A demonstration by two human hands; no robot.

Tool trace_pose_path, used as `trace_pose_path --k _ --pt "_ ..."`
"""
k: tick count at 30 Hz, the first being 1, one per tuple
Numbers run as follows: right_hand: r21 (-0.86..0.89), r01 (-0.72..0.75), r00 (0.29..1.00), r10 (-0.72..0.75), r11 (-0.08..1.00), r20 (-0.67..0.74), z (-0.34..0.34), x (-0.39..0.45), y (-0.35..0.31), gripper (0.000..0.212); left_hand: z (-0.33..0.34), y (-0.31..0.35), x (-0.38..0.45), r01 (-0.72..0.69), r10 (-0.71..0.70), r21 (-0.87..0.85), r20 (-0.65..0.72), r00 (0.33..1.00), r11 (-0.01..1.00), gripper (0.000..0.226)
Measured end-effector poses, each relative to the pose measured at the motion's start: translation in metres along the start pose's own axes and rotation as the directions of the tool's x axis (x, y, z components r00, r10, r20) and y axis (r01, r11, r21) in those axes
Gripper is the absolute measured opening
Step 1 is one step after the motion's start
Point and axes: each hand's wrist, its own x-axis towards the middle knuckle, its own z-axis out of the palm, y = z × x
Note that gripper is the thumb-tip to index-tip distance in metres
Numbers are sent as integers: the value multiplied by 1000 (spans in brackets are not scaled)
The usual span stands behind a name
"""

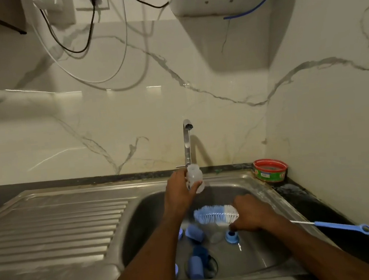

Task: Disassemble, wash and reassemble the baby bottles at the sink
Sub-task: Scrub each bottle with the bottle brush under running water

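While the left hand (181, 191) curls its fingers and thumb round a clear bottle body (194, 178), lifted over the far side of the sink (267, 201) just below the tap (187, 142), the washing step looks to be in hand. The right hand (252, 216) is down in the basin, its fingers bent around the stem of the bottle brush (216, 215); the blue-and-white bristle head lies just left of that grip and below the held bottle, and the long handle trails out past the wrist to the right, over the sink's edge. No water is visibly running. The next move, I judge, calls for raising the brush and lining its head up with the bottle's mouth, or rinsing the bottle. Inside the basin, below and nearer than both grips, lie loose blue parts: a collar ring (232, 237) just under the right fingertips, a cap (194, 232), another cap (195, 266) over the drain. Whether the bottle holds anything I cannot tell
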Motion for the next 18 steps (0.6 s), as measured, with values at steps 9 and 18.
trace_pose_path --k 9,18 --pt "-44 26 1000 -26 999 -2 -8 -2 8 56 -4 -1 -3 110 -115 62 88 989 992 34" --pt "-35 26 1000 -26 999 5 -14 -6 8 56 -3 1 -7 165 -166 23 67 984 986 46"
